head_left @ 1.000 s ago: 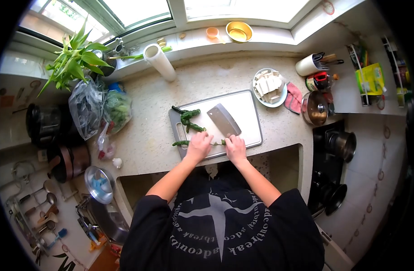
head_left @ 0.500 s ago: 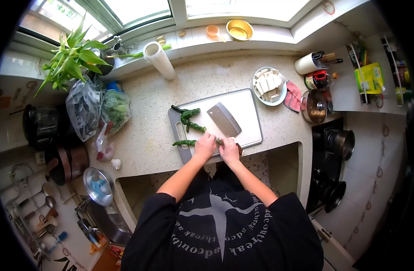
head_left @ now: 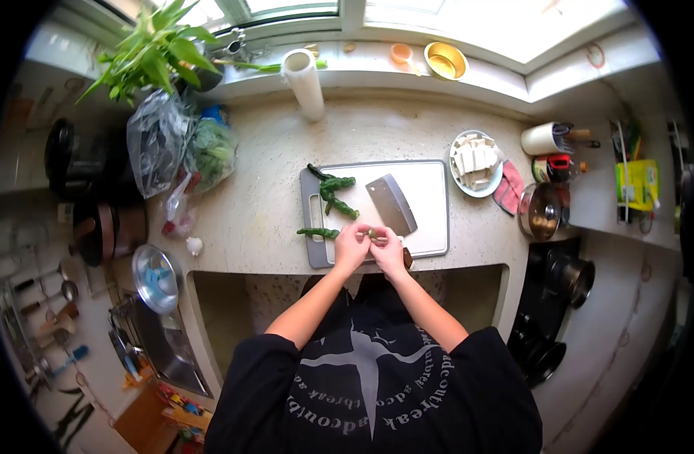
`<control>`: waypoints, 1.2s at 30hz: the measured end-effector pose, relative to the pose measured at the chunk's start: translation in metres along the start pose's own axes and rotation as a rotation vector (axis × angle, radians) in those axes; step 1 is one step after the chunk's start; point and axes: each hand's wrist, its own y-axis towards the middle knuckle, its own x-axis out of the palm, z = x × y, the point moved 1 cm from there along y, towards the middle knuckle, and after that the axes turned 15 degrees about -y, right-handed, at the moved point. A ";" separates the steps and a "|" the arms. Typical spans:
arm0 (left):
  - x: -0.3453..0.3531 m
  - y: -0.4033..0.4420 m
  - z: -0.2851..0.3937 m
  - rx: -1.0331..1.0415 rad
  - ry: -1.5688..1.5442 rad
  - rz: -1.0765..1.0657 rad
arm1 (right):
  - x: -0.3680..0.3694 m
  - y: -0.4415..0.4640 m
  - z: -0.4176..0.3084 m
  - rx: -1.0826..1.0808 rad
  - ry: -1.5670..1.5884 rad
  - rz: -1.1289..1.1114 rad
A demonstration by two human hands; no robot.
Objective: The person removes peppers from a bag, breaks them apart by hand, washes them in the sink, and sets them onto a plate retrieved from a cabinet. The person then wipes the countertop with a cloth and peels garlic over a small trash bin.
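Note:
My left hand [head_left: 351, 246] and my right hand [head_left: 389, 250] meet over the front edge of a white, grey-rimmed cutting board [head_left: 430, 219]. Their closed fingertips pinch a small greenish piece [head_left: 372, 234] that looks like part of a pepper. Left of my left hand a green pepper [head_left: 315, 232] lies with its right end against the hand; whether it is gripped I cannot tell. Several wrinkled green peppers [head_left: 335, 195] rest farther back on the board. A cleaver [head_left: 392, 204] lies flat with its handle toward me, partly hidden by my right hand.
A bowl of white slices [head_left: 475, 163] stands behind the board at the right, beside a pink cloth [head_left: 509, 189] and a lidded pot [head_left: 540, 210]. Plastic bags of vegetables [head_left: 211, 155] and a white roll [head_left: 303, 85] are at the back left. Garlic [head_left: 194, 245] sits at the left.
The camera view has shifted and turned, so the board appears straighter and farther right. My hands have drawn closer together, fingertips now meeting. Peppers and cleaver keep their places on the board.

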 end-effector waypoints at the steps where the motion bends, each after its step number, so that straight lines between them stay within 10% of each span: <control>1: -0.001 -0.005 0.015 0.006 -0.050 0.042 | -0.005 0.001 -0.006 -0.011 -0.001 -0.014; 18: -0.081 -0.200 0.024 -0.018 -0.373 0.980 | 0.054 -0.112 -0.125 -0.549 -0.094 -0.700; 36: -0.090 -0.688 -0.190 -0.268 -0.335 1.933 | 0.293 -0.564 0.006 -1.114 -0.353 -1.399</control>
